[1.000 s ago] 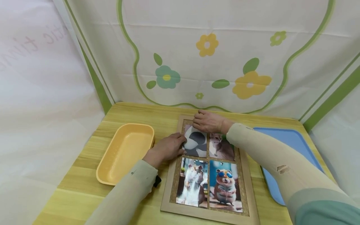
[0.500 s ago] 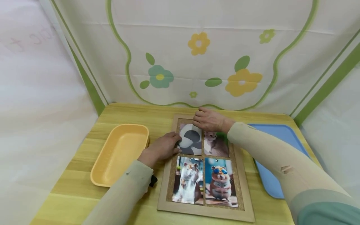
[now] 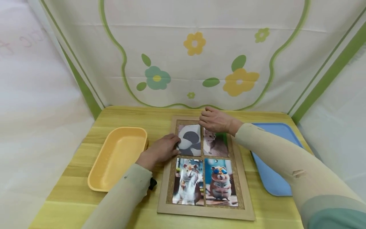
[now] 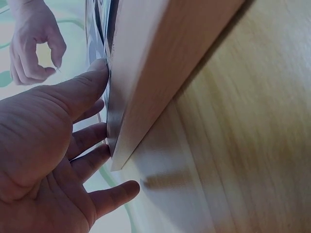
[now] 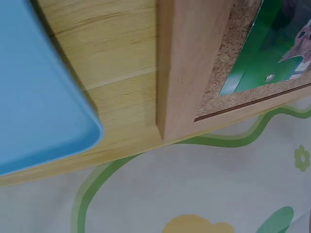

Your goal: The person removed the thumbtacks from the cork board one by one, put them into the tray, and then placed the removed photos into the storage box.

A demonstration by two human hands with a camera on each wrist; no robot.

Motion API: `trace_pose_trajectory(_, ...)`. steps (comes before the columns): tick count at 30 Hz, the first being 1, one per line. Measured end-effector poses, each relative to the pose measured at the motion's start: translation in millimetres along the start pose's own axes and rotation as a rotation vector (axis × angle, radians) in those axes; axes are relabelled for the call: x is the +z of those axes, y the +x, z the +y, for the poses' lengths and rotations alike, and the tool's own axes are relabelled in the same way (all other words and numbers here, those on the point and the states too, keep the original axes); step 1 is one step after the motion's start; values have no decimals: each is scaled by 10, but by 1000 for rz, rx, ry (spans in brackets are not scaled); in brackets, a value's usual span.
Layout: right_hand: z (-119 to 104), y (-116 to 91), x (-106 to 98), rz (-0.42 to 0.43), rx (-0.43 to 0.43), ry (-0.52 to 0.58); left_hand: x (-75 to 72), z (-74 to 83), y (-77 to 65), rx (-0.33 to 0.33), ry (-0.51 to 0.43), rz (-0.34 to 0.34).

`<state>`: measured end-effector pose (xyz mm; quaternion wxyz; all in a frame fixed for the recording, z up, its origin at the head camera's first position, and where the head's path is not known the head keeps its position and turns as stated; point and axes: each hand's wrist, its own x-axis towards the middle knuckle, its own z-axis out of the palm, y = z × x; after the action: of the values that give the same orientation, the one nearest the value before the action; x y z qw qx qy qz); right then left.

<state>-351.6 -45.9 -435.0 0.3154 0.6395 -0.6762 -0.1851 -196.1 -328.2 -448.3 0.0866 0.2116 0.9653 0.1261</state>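
A cork board (image 3: 188,216) with a wooden frame lies on the table. Its upper left photo (image 3: 190,135) shows a grey and white picture. At that photo's left edge rests my left hand (image 3: 160,149), fingers fairly straight in the left wrist view, thumb against the photo. My right hand (image 3: 217,121) hovers over the board's top, near the photo's upper right corner; in the left wrist view its thumb and finger pinch a tiny thin thing, apparently a thumbtack (image 4: 59,70). Beside that photo is a cat photo (image 3: 215,144), its silver thumbtack (image 5: 269,77) visible in the right wrist view.
Two hamster photos, one glossy (image 3: 188,183) and one with sunglasses (image 3: 220,183), fill the board's lower half. A yellow tray (image 3: 117,159) stands left of the board, a blue tray (image 3: 271,175) to the right. A flowered curtain (image 3: 171,41) rises behind the wooden table (image 3: 137,111).
My right hand has shifted slightly right and away from the upper left photo, uncovering its top edge. The left hand stays at the photo's left edge. The head view has turned a little rightward.
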Motion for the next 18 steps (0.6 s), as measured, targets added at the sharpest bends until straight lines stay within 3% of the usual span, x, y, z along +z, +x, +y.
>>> trace_pose_trajectory(12, -4, -232, -116, 13, 53, -20, -36, -67, -13, 4, -1, -6)
trace_pose_trajectory(18, -6, -375, -185, -57, 69, -59, -52, -95, -31, 17, -1, 4)
